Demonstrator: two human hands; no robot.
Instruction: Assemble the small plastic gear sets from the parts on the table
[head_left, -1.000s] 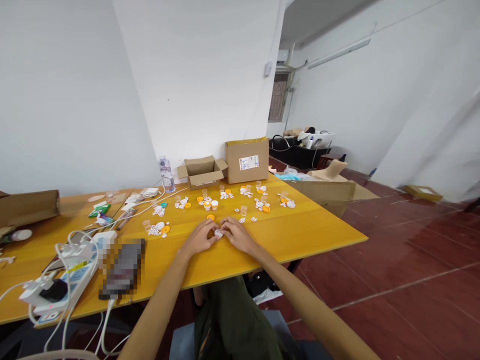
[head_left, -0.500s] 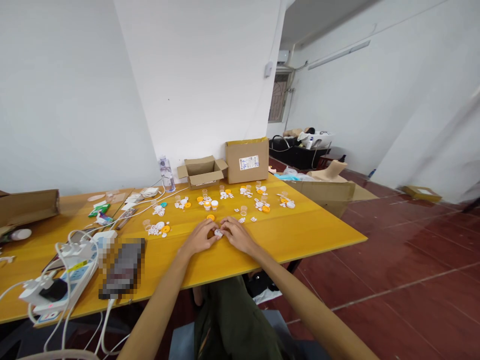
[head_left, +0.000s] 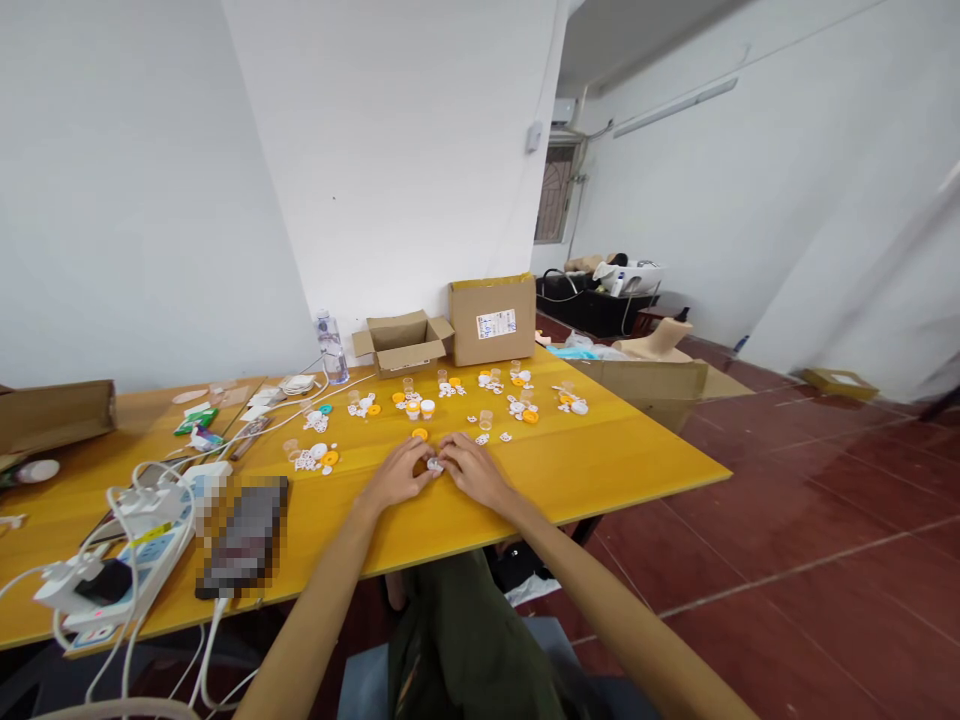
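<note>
Between my fingertips, low over the yellow table point(head_left: 615, 470), is a small round white plastic part point(head_left: 434, 464). My left hand point(head_left: 400, 474) grips it from the left and my right hand point(head_left: 472, 468) from the right, both with bent fingers. Its finer details are too small to make out. Just beyond my left fingers lies an orange ring-shaped piece point(head_left: 420, 434). Two small capped cups point(head_left: 427, 408) with white and orange parts stand farther back. A clear cup point(head_left: 486, 420) and small white pieces point(head_left: 482, 439) lie beyond my right hand.
Several clusters of clear cups, white pieces and orange discs point(head_left: 529, 417) are spread across the table. An open cardboard box point(head_left: 409, 357), a closed box point(head_left: 493, 345) and a water bottle point(head_left: 331, 345) stand at the back. A power strip point(head_left: 150, 570) with cables and a blurred-out dark device point(head_left: 246, 540) lie left.
Both hands keep their place and hold on the round white part. The whole view has shifted very slightly; nothing on the table has visibly moved.
</note>
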